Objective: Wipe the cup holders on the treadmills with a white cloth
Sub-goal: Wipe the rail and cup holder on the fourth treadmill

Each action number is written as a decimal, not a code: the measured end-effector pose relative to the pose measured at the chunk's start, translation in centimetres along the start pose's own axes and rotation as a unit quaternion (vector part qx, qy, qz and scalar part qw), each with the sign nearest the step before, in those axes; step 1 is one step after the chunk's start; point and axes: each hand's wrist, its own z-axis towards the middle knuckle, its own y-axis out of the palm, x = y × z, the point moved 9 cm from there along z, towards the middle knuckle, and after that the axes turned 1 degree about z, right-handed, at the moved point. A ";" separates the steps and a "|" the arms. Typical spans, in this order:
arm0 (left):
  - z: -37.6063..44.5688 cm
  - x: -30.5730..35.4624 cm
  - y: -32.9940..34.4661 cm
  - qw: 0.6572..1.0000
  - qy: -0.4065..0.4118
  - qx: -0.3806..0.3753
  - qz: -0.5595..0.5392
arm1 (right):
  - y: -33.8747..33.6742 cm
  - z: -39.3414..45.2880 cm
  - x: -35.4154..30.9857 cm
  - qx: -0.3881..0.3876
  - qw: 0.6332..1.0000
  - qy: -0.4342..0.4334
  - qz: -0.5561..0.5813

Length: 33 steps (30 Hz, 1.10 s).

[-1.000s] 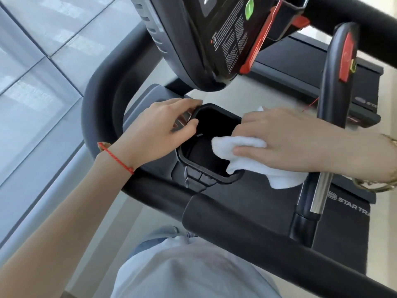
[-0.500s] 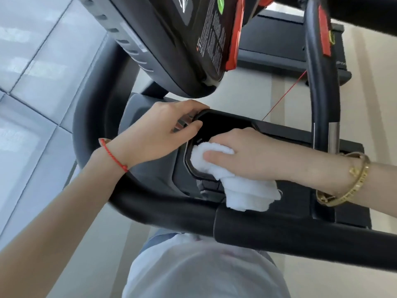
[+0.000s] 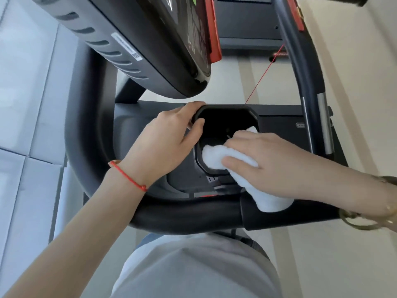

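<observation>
- I am wiping the black cup holder (image 3: 225, 119) at the centre of the frame, on the treadmill's lower console, so the wiping step itself looks to be in hand on this unit.
- My right hand (image 3: 270, 162), coming in from the right edge, is pressing the white cloth (image 3: 217, 155) against the holder's near rim; my fingers are lying almost straight over the wad, and a tail of cloth is hanging out below my palm toward the black handrail (image 3: 182, 214).
- A corner of the cloth is also poking up beyond my fingers, inside the dark well.
- My left hand (image 3: 163, 145), entering from the lower left with a red string bracelet (image 3: 129, 177) at the wrist, is steadying the holder: my thumb is hooking over its left rim while my fingers are curling along the upper left corner.
- The far rim and the bottom of the well are showing bare of cloth, so I am judging the next move to call for carrying the wad round the far edge and down inside, with the left hand bracing.
- The console housing (image 3: 133, 46) is filling the upper left of the frame, and a red safety cord (image 3: 264, 76) is running down toward the holder.
- A gold bangle (image 3: 365, 218) is sitting on my right wrist at the lower right.
</observation>
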 end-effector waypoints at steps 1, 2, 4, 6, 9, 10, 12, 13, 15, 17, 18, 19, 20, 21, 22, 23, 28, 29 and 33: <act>-0.1 0.0 0.0 1.000 -0.003 0.002 -0.007 | 0.8 1.1 -0.1 -0.038 0.999 0.008 0.003; -0.1 -0.1 0.0 1.000 -0.006 0.002 -0.012 | 1.4 2.2 -0.1 -0.074 0.997 0.020 0.013; -0.2 -0.3 0.0 1.000 -0.010 0.003 -0.018 | 2.3 3.8 0.7 -0.131 0.988 0.062 0.054; -0.1 -0.4 0.0 1.000 -0.013 0.003 -0.024 | 2.7 4.3 1.5 -0.162 0.980 0.087 0.074; -0.1 -0.5 0.1 0.999 -0.012 0.000 -0.031 | 3.6 5.0 2.2 -0.184 0.976 0.105 0.057; -0.1 -0.5 0.2 0.999 -0.011 -0.001 -0.033 | 3.9 5.3 2.3 -0.187 0.975 0.110 0.041; -0.1 -0.5 0.1 0.999 -0.008 0.002 -0.034 | 4.4 6.2 2.4 -0.181 0.977 0.115 0.013; -0.1 -0.5 0.1 0.999 -0.006 0.005 -0.035 | 4.5 6.5 2.5 -0.178 0.977 0.115 0.002; 0.0 -0.5 0.0 0.999 -0.003 0.010 -0.037 | 4.5 6.4 2.5 -0.166 0.980 0.106 -0.003; 0.0 -0.5 0.0 0.999 -0.002 0.012 -0.036 | 3.7 5.4 2.0 -0.148 0.986 0.080 0.013; 0.0 -0.6 0.0 0.999 -0.005 0.011 -0.036 | 3.1 4.6 1.5 -0.135 0.989 0.061 0.020; 0.0 -0.6 0.0 0.999 -0.008 0.010 -0.037 | 2.4 3.7 1.0 -0.118 0.992 0.041 0.021; 0.0 -0.7 0.0 0.999 -0.009 0.008 -0.038 | 1.8 2.9 0.6 -0.097 0.995 0.022 0.016; 0.0 -0.7 0.0 0.999 -0.009 0.008 -0.038 | 1.4 2.0 0.3 -0.072 0.997 0.005 0.010; 0.1 -0.7 0.0 0.999 -0.008 0.007 -0.039 | 1.1 1.2 0.2 -0.046 0.999 -0.008 0.010; 0.1 -0.7 0.0 0.999 -0.008 0.008 -0.040 | 0.9 0.5 0.3 -0.021 0.999 -0.020 0.015; 0.0 -1.0 -0.1 0.999 -0.024 0.014 -0.027 | 0.3 -1.7 0.9 0.027 0.993 -0.102 0.059; 0.0 -1.0 -0.2 0.999 -0.029 0.015 -0.022 | 0.4 -1.7 0.7 0.022 0.992 -0.114 0.058; 0.3 -0.7 -0.2 1.000 -0.015 0.015 -0.005 | 1.2 0.2 -1.2 0.029 0.988 -0.152 -0.008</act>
